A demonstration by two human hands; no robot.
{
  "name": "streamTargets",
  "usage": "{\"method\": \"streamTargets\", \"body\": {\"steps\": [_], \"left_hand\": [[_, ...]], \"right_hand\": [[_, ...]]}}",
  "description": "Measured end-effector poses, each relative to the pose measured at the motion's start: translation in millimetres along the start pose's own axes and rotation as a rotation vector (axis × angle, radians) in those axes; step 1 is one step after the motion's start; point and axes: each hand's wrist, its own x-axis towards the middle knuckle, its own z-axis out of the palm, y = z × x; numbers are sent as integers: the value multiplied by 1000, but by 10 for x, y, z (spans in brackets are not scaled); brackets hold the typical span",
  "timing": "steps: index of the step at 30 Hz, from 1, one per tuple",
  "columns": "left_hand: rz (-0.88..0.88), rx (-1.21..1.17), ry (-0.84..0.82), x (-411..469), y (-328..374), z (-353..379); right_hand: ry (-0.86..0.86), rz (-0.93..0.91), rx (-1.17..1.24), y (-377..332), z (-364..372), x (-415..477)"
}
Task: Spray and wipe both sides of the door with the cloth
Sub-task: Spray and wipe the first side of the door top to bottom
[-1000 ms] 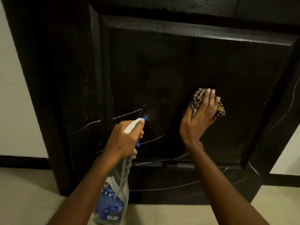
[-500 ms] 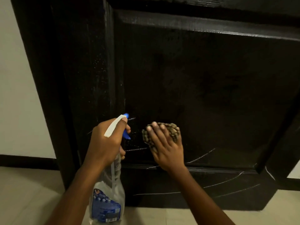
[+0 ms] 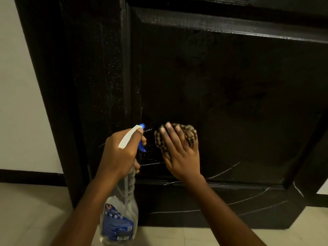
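The black panelled door (image 3: pixel 230 96) fills most of the view, with droplets and thin white scratch lines low on its panel. My left hand (image 3: pixel 120 153) grips a clear spray bottle (image 3: pixel 120 217) with a blue label, white head and blue nozzle pointing at the door. My right hand (image 3: pixel 181 153) presses a brown checked cloth (image 3: pixel 190 134) flat against the lower left of the panel, fingers straight over it. Most of the cloth is hidden under the hand.
A white wall (image 3: pixel 19 103) with a dark skirting board (image 3: pixel 30 176) stands left of the door. Pale floor tiles (image 3: pixel 32 213) run below. A strip of light wall (image 3: pixel 323 188) shows at the right past the door's edge.
My right hand has slid the cloth from the right of the panel leftwards and down, next to the spray nozzle. The view has shifted to the right; the bottle hand stays about level.
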Motion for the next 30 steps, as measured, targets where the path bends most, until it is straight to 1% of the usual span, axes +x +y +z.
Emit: {"method": "streamTargets", "body": {"steps": [2, 4, 6, 10, 12, 13, 15, 16, 18, 20, 23, 25, 27, 30], "left_hand": [[-18, 13, -18, -14, -15, 25], [-35, 13, -27, -25, -72, 16], [-49, 28, -38, -33, -142, -19], [-79, 60, -48, -60, -226, -93], [-82, 40, -17, -70, -243, -135], [-75, 24, 9, -78, -246, -164], [-41, 15, 75, -99, -252, -229], [-16, 28, 109, -112, -255, -265], [17, 38, 162, -140, -259, -332], [27, 20, 189, -163, -267, -379], [40, 23, 183, -191, -280, -397], [37, 39, 178, -204, -289, -389], [31, 42, 163, -216, -292, -361], [20, 26, 143, -205, -297, -310]], "right_hand": [[-10, 16, -4, 109, 37, -242], [4, 112, 15, 205, 11, -337], [41, 249, 64, 236, -47, -273], [169, 525, 241, 156, -230, 293], [237, 598, 312, 30, -326, 698], [262, 606, 339, -59, -361, 897], [266, 527, 327, -265, -390, 1199], [244, 433, 273, -364, -372, 1272], [160, 181, 136, -522, -258, 1226], [63, -33, 66, -637, -96, 929], [-87, -224, -35, -658, 161, 216], [-159, -290, -85, -560, 260, -186], [-187, -296, -86, -420, 252, -349], [-136, -266, -38, -210, 61, -115]]}}
